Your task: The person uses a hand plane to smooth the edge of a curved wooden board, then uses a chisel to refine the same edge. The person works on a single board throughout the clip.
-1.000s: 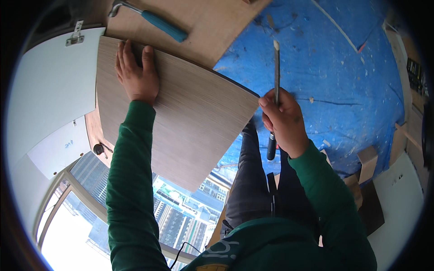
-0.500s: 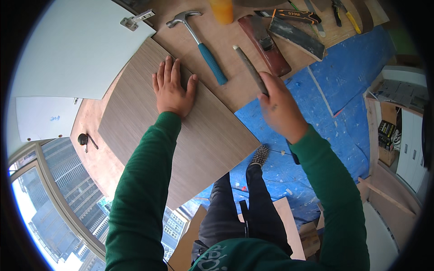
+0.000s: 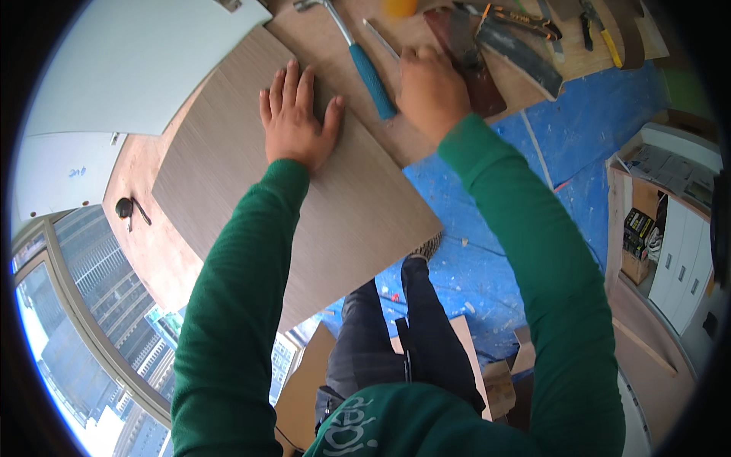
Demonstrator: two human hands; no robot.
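My left hand (image 3: pixel 295 122) rests flat with spread fingers on a brown wood-grain board (image 3: pixel 335 221), near its far right edge. At the far side of the workbench, my right hand (image 3: pixel 432 91) is closed round the near end of a slim rod-like tool (image 3: pixel 380 38). The tool points away and to the left; its exact kind does not show. Just left of that hand lies a claw hammer (image 3: pixel 371 80) with a teal handle, its head partly cut off by the picture's edge. A reddish-brown hand plane (image 3: pixel 484 84) lies close on the right.
Beyond the plane lie a dark sanding block (image 3: pixel 521 61), an orange-black cutter (image 3: pixel 525 21) and other tools. A tape measure (image 3: pixel 126 207) sits left of the board. White panels (image 3: pixel 137 68) stand at the left. Blue sheeting (image 3: pixel 487 206) covers the floor.
My right hand has moved away from me and left, lowering the slim tool to the bench between hammer and plane. My left hand stays on the board. The whole view has shifted.
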